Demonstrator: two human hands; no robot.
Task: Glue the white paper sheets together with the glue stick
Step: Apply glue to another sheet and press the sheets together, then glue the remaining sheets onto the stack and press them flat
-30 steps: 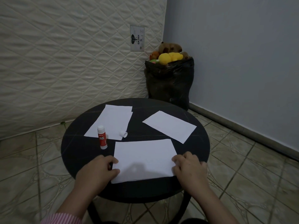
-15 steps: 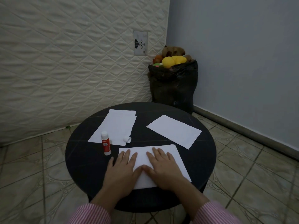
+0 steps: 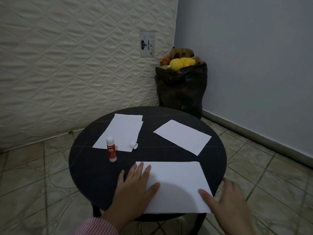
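A white paper sheet [image 3: 176,182] lies at the near edge of the round black table [image 3: 88,167]. My left hand [image 3: 135,189] presses flat on its left end, fingers straight. My right hand [image 3: 227,200] lies spread at the sheet's right near corner, thumb on the paper. A red and white glue stick [image 3: 111,149] stands upright to the left, uncapped; its white cap [image 3: 133,145] lies nearby. Two stacked white sheets [image 3: 122,131] lie at the back left and a single sheet [image 3: 183,136] at the back right.
A black bag [image 3: 182,89] full of plush toys stands in the corner behind the table. A quilted mattress [image 3: 76,65] leans upright against the left wall. Tiled floor surrounds the table.
Both hands went from the sheet's near corners to its middle, then slid apart: the left to the left end, the right to the right near corner.
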